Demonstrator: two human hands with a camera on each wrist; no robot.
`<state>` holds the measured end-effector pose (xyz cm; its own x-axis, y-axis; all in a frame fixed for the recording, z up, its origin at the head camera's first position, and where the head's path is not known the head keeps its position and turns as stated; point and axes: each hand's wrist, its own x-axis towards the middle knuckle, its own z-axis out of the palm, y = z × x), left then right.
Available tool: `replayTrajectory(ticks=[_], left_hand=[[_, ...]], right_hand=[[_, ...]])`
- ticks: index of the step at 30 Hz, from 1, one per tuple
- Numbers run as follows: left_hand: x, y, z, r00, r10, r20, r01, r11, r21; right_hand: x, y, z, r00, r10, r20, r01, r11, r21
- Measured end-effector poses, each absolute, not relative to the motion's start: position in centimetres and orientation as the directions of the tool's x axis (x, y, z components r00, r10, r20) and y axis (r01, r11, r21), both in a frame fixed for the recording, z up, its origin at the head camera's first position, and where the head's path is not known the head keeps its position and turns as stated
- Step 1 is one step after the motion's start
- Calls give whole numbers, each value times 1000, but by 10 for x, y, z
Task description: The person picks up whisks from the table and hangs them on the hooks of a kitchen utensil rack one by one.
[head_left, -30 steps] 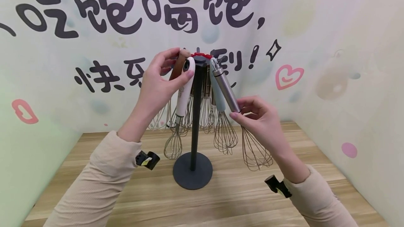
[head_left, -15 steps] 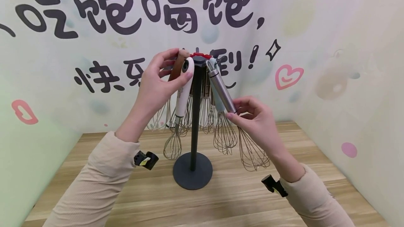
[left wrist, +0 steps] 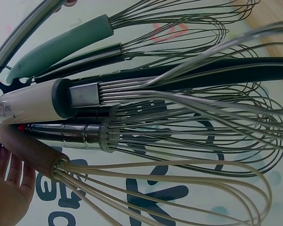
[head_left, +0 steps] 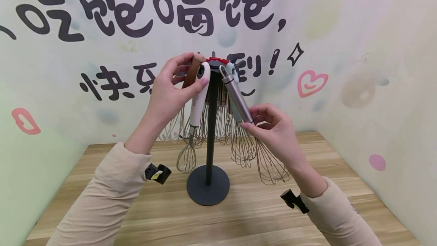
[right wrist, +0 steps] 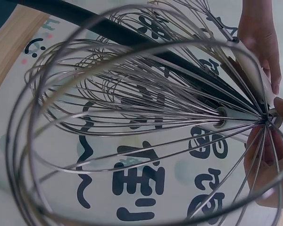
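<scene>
A dark rack with an upright pole [head_left: 210, 139] bears several hanging whisks. At its top left my left hand [head_left: 168, 92] has its thumb against the white whisk handle [head_left: 199, 103] and its fingers round the far side of the brown wooden whisk handle [head_left: 190, 77]. My right hand [head_left: 273, 128] pinches the lower end of a steel-handled whisk [head_left: 239, 100] between thumb and fingers. This whisk tilts, its top loop at the rack's front right rim and its wire head [right wrist: 155, 47] down to the right. In the left wrist view its steel handle [left wrist: 21, 37] crosses the top left corner.
Right behind the steel whisk hangs a pale blue-green whisk handle [left wrist: 61, 49]. More whisks with dark shiny handles [left wrist: 66, 132] hang at the back. The round rack base [head_left: 208, 193] stands on a wooden table [head_left: 266, 215] in front of a printed wall sheet [head_left: 102, 48].
My right hand has moved slightly left, bringing the top loop of the steel whisk from beside the pale blue-green handle to the rack's front right. The left hand stays nearly still.
</scene>
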<state>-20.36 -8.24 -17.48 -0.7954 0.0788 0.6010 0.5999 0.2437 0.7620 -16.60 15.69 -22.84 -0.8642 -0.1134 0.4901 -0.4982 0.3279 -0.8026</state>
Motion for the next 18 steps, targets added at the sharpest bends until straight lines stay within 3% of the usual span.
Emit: replayTrajectory(ticks=[18], left_hand=[[-204, -84, -175, -793, 85, 603, 604, 230, 763]], right_hand=[[-172, 149, -235, -882, -119, 456, -469, 319, -824]])
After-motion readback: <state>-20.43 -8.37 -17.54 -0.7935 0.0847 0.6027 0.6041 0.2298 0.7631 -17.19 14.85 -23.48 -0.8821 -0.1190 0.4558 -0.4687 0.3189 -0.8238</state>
